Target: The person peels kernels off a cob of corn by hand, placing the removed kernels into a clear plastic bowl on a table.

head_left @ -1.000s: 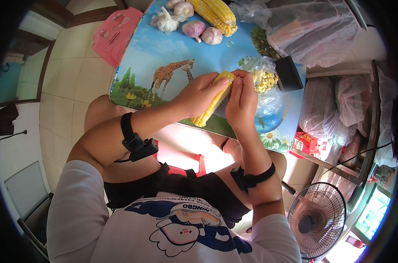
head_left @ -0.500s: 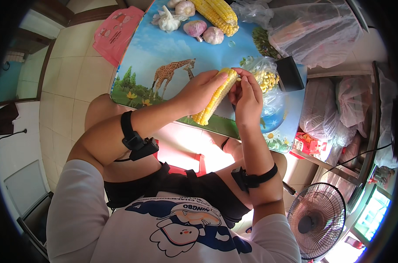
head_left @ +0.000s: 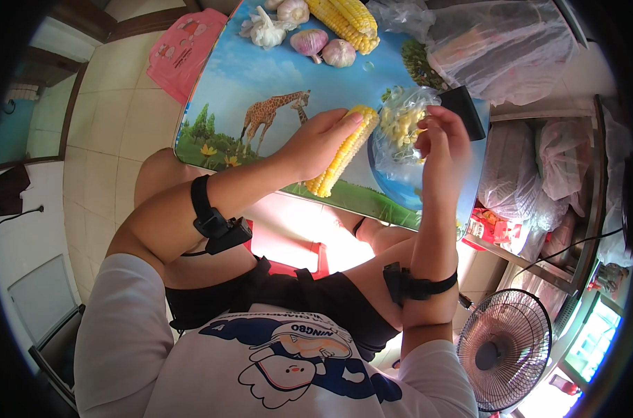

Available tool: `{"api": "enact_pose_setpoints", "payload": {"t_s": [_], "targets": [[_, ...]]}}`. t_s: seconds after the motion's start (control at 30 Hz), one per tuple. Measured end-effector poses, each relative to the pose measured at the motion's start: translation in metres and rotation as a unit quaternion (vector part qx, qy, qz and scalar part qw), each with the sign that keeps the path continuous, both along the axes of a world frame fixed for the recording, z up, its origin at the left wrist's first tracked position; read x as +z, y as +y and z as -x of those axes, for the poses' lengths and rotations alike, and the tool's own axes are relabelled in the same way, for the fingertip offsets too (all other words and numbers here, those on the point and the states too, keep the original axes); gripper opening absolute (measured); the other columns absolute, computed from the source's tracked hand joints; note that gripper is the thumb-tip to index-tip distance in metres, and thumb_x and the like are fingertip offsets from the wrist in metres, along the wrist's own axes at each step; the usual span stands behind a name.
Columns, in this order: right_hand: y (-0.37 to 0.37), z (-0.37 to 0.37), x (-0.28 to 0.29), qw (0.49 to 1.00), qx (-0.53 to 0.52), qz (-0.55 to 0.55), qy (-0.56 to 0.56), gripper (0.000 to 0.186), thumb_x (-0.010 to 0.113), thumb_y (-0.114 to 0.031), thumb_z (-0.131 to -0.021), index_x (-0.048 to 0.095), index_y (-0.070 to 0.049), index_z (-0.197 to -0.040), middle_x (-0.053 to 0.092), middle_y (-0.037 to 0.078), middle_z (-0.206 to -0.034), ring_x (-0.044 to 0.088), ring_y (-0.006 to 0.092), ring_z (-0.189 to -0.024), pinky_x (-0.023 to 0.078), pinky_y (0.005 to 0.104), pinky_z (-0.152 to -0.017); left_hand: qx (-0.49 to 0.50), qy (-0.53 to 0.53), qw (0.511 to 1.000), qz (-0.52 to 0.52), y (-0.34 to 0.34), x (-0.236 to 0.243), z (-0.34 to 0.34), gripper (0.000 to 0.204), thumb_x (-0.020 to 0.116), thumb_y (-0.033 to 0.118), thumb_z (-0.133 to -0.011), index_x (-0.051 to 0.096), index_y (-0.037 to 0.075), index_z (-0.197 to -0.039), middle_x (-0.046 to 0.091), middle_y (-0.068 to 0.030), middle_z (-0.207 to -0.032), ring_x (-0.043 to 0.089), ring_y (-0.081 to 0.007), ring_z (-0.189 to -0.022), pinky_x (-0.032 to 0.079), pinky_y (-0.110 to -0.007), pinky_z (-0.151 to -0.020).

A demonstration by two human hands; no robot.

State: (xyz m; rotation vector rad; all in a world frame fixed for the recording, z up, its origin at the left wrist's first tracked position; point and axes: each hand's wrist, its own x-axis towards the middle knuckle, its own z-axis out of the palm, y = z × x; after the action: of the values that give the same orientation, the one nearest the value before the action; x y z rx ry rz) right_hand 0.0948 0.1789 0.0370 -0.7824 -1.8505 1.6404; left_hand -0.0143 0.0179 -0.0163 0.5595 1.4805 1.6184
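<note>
My left hand point(head_left: 327, 143) is wrapped round an ear of corn point(head_left: 341, 157), tilted over the near edge of the table. Pale strips show along the cob where kernels are gone. My right hand point(head_left: 443, 136) is apart from the cob, at the right side of a clear plastic bag point(head_left: 404, 159). Its fingers are curled toward the thumb; what they hold, if anything, is hidden. Loose yellow kernels point(head_left: 400, 129) lie in the bag, which sits on a round blue shape at the table's right.
Further ears of corn point(head_left: 344, 24) and several garlic bulbs point(head_left: 266, 31) lie at the far side of the picture-printed table point(head_left: 226, 90). A black box-like object point(head_left: 463, 111) stands beyond the bag. A fan point(head_left: 497, 352) is at the lower right, a pink plastic piece point(head_left: 184, 52) at the upper left.
My right hand has left the cob and moved right to the bag of kernels, uncovering more of the bag. My left hand keeps the cob in nearly the same place.
</note>
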Motion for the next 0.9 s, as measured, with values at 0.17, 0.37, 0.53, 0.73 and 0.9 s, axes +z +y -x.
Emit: {"api": "enact_pose_setpoints", "payload": {"t_s": [0.17, 0.37, 0.53, 0.73, 0.9], "targets": [[0.029, -0.012, -0.005, 0.979, -0.055, -0.183, -0.072, 0.016, 0.054, -0.003, -0.088, 0.064, 0.001, -0.099, 0.062, 0.003, -0.08, 0.054, 0.0079, -0.071, 0.043, 0.0227, -0.065, -0.016, -0.004, 1.0, 0.016, -0.001, 0.004, 0.001, 0.039, 0.044, 0.04, -0.101, 0.058, 0.003, -0.105, 0.056, -0.002, -0.079, 0.054, -0.0092, -0.068, 0.045, -0.027, -0.059], [0.029, -0.012, 0.001, 0.969, -0.069, -0.193, -0.14, 0.017, 0.054, -0.008, -0.091, 0.067, 0.002, -0.096, 0.064, 0.005, -0.077, 0.056, 0.0088, -0.073, 0.044, 0.0246, -0.067, -0.016, -0.014, 1.0, 0.014, -0.002, 0.005, 0.0, 0.041, 0.044, 0.041, -0.101, 0.058, 0.003, -0.108, 0.057, -0.0025, -0.08, 0.055, -0.0096, -0.068, 0.046, -0.027, -0.058], [0.005, -0.005, 0.0, 0.97, -0.077, -0.219, -0.071, 0.021, 0.056, -0.016, -0.095, 0.067, 0.002, -0.096, 0.064, 0.005, -0.073, 0.057, 0.0091, -0.069, 0.044, 0.0241, -0.064, 0.0, 0.008, 1.0, 0.004, -0.001, 0.001, -0.002, 0.041, 0.044, 0.039, -0.101, 0.059, 0.001, -0.102, 0.056, -0.003, -0.077, 0.053, -0.011, -0.068, 0.044, -0.03, -0.061], [-0.041, 0.006, -0.013, 0.974, 0.081, -0.188, -0.093, 0.026, 0.058, -0.019, -0.096, 0.059, 0.002, -0.111, 0.054, 0.004, -0.06, 0.048, 0.01, -0.053, 0.039, 0.0278, -0.051, 0.003, 0.041, 0.999, -0.02, 0.002, -0.006, -0.005, 0.04, 0.045, 0.039, -0.101, 0.06, 0.001, -0.102, 0.058, -0.0044, -0.078, 0.054, -0.0116, -0.071, 0.044, -0.031, -0.064], [-0.047, 0.013, -0.026, 0.986, 0.08, -0.129, -0.068, 0.024, 0.053, -0.018, -0.098, 0.061, 0.004, -0.098, 0.056, 0.01, -0.063, 0.05, 0.0151, -0.055, 0.041, 0.0311, -0.053, -0.017, 0.119, 0.993, -0.02, 0.0, -0.009, -0.004, 0.041, 0.045, 0.038, -0.1, 0.06, 0.0, -0.105, 0.06, -0.0083, -0.081, 0.057, -0.017, -0.074, 0.045, -0.033, -0.069]]}}
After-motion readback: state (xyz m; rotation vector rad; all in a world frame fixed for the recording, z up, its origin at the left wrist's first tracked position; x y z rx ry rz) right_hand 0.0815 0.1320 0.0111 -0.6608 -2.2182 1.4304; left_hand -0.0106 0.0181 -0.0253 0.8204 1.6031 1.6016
